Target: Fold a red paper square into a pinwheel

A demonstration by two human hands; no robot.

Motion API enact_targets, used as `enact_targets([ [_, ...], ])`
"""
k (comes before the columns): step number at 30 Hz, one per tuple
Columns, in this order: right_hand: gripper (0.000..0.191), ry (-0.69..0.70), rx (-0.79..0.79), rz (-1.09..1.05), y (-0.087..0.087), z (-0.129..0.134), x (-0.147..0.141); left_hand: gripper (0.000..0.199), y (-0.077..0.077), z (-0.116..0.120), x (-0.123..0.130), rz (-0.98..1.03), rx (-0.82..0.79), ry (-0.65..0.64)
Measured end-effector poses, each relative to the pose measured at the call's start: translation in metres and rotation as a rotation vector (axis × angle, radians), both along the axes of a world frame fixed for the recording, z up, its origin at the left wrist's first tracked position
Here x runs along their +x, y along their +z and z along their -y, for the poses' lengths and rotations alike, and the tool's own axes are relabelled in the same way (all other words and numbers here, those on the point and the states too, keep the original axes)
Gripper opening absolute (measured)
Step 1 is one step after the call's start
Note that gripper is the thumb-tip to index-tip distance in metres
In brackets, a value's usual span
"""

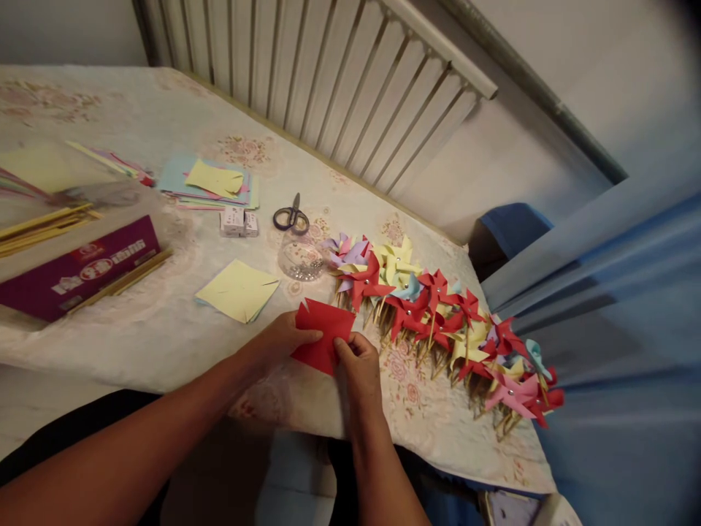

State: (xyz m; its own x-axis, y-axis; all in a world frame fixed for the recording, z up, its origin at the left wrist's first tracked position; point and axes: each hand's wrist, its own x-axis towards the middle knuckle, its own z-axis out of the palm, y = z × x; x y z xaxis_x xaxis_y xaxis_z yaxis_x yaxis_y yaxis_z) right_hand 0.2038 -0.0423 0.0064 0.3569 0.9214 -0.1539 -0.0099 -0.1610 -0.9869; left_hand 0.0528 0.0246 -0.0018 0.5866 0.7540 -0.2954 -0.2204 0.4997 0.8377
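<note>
A red paper square (323, 321) with slits cut in from its corners is held over the table's front edge. My left hand (285, 337) pinches its left side, thumb on top. At the right side, my right hand (357, 358) grips the sheet between thumb and fingers. Beyond the hands lies a small stack of yellow paper squares (238, 290), also slit. A clear round dish (301, 261) holds small shiny pieces that I cannot make out exactly. Many finished paper pinwheels (408, 310) on sticks lie to the right, in red, yellow, pink, purple and blue.
Scissors (293, 218) lie behind the dish. Small white boxes (239, 222) stand before a pile of coloured paper (180, 175). A purple box (82, 270) with sticks is at the left. A radiator (328, 88) borders the floral-covered table; a blue curtain (618, 307) hangs right.
</note>
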Motion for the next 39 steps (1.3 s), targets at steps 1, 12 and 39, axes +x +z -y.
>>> enact_targets([
  [1,0.021,-0.007,0.000,0.005,0.001,0.000,0.000,0.040,0.000,0.000,0.001,0.000,0.002,-0.006],
  [12,0.022,0.017,0.017,-0.063,-0.001,-0.002,0.004,0.040,-0.002,-0.001,0.004,-0.137,0.096,0.002],
  [39,0.029,0.108,0.004,-0.085,-0.019,-0.002,0.001,0.034,0.007,0.002,-0.001,-0.201,0.093,0.032],
])
